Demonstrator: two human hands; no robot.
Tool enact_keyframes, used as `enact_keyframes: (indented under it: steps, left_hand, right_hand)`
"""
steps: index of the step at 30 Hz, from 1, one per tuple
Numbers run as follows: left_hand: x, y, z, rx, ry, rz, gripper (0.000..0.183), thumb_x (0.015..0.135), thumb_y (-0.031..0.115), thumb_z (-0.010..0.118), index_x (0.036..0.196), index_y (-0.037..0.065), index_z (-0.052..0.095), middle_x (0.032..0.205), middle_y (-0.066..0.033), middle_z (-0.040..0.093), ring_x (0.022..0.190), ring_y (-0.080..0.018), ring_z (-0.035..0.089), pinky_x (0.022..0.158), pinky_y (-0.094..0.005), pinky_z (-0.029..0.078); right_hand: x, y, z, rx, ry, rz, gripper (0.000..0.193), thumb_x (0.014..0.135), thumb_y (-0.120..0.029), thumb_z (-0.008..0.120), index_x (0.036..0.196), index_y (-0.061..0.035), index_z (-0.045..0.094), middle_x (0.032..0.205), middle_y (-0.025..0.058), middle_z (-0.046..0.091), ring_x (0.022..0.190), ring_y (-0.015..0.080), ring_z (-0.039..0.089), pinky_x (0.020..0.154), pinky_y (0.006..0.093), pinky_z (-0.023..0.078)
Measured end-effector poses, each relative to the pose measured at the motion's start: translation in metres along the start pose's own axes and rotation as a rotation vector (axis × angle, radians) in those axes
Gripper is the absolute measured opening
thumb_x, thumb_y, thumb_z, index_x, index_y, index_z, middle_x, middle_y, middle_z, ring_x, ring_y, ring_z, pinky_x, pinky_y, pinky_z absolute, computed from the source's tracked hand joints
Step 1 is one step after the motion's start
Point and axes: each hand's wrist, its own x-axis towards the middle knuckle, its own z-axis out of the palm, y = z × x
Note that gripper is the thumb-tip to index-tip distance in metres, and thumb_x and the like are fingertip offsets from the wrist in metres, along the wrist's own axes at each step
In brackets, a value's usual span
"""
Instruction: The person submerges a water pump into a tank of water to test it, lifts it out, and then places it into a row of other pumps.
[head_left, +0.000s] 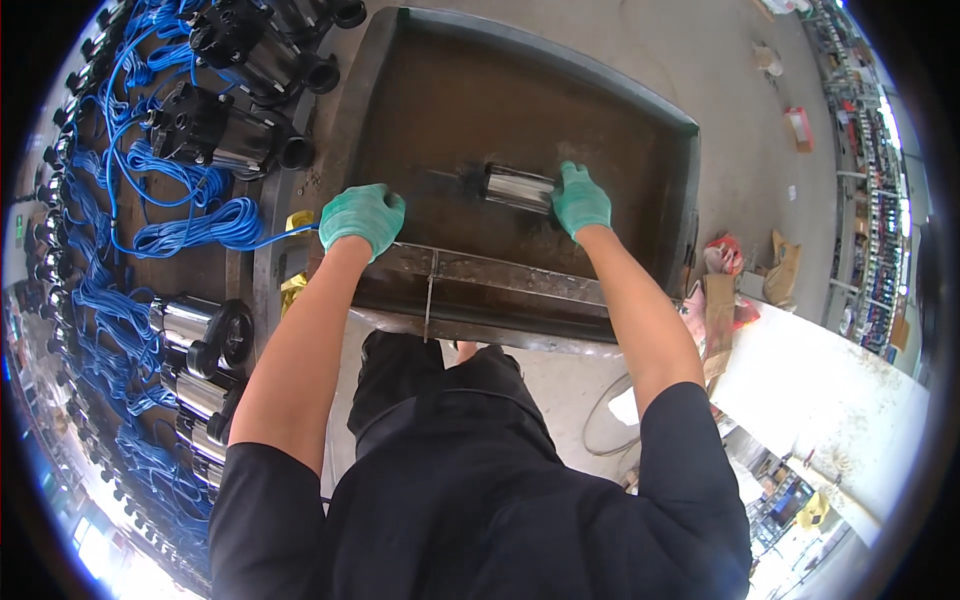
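We note two hands in green gloves over a dark metal tray [640, 110]. The right hand [580, 200] has its grip closed on one end of a shiny steel cylinder [518, 188], which lies on its side on the tray floor, near the front wall. The left hand [362, 215] rests on the tray's front left corner, fingers curled over the rim, holding nothing else. To the left, pumps [225, 130] with coiled blue cables [200, 228] stand in rows.
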Motion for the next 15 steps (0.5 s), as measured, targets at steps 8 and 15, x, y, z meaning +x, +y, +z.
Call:
enact_keyframes:
  steps: [8, 15]
  left_hand:
    - [-0.002, 0.011, -0.006, 0.089, -0.050, -0.059, 0.036, 0.098, 0.041, 0.051, 0.108, 0.014, 0.073, 0.103, -0.0152, 0.073, 0.102, -0.0376, 0.068, 0.092, -0.0455, 0.054]
    - [-0.004, 0.012, -0.004, 0.108, 0.035, -0.066, 0.037, 0.098, 0.041, 0.050, 0.106, 0.014, 0.073, 0.106, -0.0173, 0.072, 0.105, -0.0388, 0.067, 0.093, -0.0465, 0.053]
  right_hand:
    - [-0.026, 0.013, -0.005, 0.052, 0.077, 0.010, 0.044, 0.092, -0.023, 0.060, 0.133, -0.0080, 0.052, 0.137, 0.0195, 0.054, 0.109, 0.0420, 0.065, 0.090, 0.0500, 0.054]
    - [-0.092, 0.144, 0.001, 0.234, 0.320, 0.052, 0.031, 0.093, -0.019, 0.058, 0.122, -0.0068, 0.060, 0.120, 0.0184, 0.065, 0.106, 0.0395, 0.064, 0.091, 0.0463, 0.052]
